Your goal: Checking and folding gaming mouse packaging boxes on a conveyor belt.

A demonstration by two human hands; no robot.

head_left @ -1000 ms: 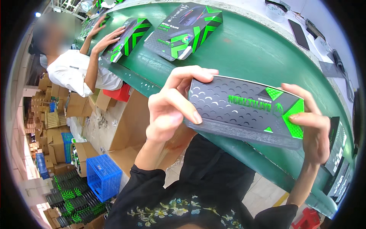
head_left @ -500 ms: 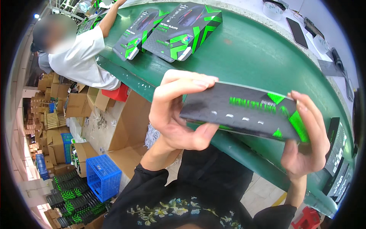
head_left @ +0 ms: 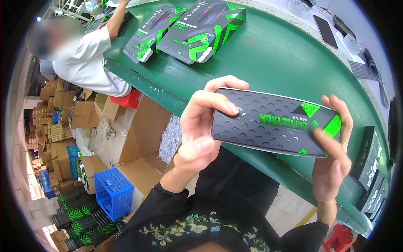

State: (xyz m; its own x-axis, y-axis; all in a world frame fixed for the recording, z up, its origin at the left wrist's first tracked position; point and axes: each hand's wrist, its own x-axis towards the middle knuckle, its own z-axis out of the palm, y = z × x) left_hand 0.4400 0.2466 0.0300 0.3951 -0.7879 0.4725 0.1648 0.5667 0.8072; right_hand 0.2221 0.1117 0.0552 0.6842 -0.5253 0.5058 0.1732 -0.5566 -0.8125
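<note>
A black-and-green cardboard box (head_left: 268, 134) is held up in front of me, a dark scaly-patterned face with green corner patches turned toward my view. My left hand (head_left: 199, 134) grips its left end, a finger lying over the face and the thumb at the lower edge. At the opposite end my right hand (head_left: 333, 151) has hold of it, one finger across the face beside the green corner and others behind the edge. Farther away on the green table lie a large mouse box (head_left: 203, 31) and a narrower similar box (head_left: 153, 33).
Black boxes (head_left: 366, 161) stand at the table's right end. A phone (head_left: 325, 31) lies on the white ledge. A co-worker in a white shirt (head_left: 86, 65) works at the far left. Below are a carton with paper shreds (head_left: 170, 140), a blue crate (head_left: 113, 195) and a red stool (head_left: 338, 239).
The held box has been tilted so that its broad patterned face now shows more fully. My left hand has shifted rightward, and its fingers have moved on the box.
</note>
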